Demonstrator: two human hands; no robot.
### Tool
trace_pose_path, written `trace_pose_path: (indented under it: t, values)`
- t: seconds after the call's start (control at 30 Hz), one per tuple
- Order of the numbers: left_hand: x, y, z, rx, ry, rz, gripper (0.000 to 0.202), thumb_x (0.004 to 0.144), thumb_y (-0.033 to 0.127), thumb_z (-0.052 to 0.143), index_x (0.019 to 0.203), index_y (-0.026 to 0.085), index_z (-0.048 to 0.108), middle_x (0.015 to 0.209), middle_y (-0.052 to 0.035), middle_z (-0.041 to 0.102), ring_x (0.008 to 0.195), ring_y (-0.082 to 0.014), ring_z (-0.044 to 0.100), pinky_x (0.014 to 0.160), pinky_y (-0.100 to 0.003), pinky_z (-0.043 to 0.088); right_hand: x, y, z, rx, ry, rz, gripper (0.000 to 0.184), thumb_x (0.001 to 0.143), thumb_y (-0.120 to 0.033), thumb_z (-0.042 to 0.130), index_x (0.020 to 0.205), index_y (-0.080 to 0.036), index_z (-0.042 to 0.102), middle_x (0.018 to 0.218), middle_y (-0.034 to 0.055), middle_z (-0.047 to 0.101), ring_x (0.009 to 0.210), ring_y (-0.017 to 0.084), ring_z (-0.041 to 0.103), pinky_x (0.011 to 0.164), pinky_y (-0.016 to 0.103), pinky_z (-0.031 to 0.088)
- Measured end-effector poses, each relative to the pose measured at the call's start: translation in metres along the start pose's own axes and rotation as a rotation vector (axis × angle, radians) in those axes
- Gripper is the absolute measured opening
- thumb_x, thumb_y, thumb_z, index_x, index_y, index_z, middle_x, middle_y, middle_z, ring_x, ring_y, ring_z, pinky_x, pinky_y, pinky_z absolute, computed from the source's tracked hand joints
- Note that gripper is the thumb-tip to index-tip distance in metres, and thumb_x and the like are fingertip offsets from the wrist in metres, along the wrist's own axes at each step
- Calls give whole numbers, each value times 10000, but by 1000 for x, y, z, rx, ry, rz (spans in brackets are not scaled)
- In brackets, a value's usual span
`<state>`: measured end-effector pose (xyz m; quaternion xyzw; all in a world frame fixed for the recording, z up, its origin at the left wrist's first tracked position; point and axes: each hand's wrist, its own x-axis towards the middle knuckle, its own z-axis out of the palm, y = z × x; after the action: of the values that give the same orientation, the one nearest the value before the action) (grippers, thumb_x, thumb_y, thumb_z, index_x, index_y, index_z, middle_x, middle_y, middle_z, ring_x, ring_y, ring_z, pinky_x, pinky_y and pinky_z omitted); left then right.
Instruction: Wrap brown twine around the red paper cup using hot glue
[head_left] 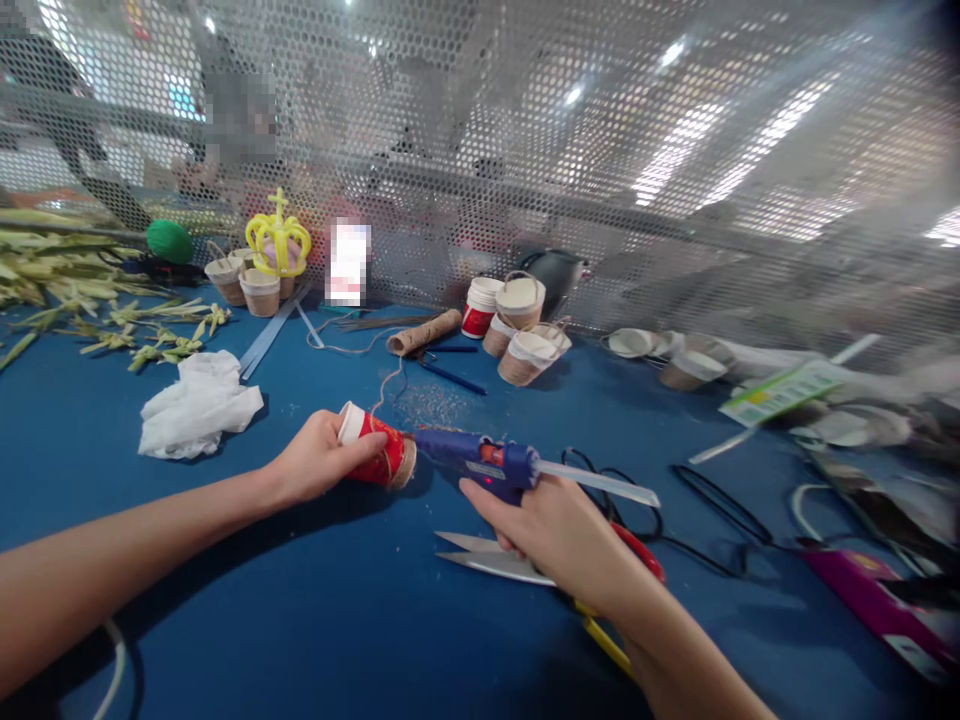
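Observation:
My left hand (319, 462) is wrapped round a red paper cup (375, 457) lying on its side on the blue table (300, 600). Jute twine is wound round the cup's base end, and a strand runs back to a twine spool (424, 332). My right hand (551, 530) grips a blue hot glue gun (487, 462) whose nozzle touches the twine-wrapped end of the cup. A clear glue stick (600, 483) sticks out of the gun's rear.
Scissors (495, 560) with red and yellow handles lie under my right hand. Crumpled white tissue (196, 405) lies at left, near green leaves (90, 300). Twine-wrapped cups (525, 345), a yellow crown (278, 240) and black cable (712, 520) surround them. A perforated metal screen (600, 150) stands behind.

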<state>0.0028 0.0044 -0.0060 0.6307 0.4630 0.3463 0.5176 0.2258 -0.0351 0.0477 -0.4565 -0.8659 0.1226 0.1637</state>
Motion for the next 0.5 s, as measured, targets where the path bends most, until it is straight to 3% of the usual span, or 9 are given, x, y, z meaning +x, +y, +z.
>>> trace_pose_path:
  t: [0.07,0.2,0.37,0.5]
  values:
    - [0,0,0,-7,1,-3,359,728,425,518,694,86,631,536,-7,544,473,-88,439,439,-191,334,3,-4,0,92,-32,114,190,717,-221,449,727,-177,634,411,-22,494,387,110,467,396,218,342]
    - [0,-1,0,-28,-10,2,358,727,428,520,679,87,619,533,1,527,470,-81,425,444,-191,332,9,-12,1,346,-18,479,207,746,-297,457,619,-162,551,386,-39,462,341,98,458,376,217,375]
    - [0,-2,-1,-65,18,10,327,712,410,545,621,100,587,518,16,491,468,-68,389,436,-183,302,15,4,2,609,150,560,174,693,-314,570,736,-147,545,480,-39,513,420,96,484,428,219,404]
    - [-3,4,-2,-132,65,36,289,696,387,557,588,119,566,529,20,497,476,-67,392,447,-181,313,19,27,5,620,344,628,199,687,-338,586,707,-142,557,653,31,606,566,120,553,512,233,437]
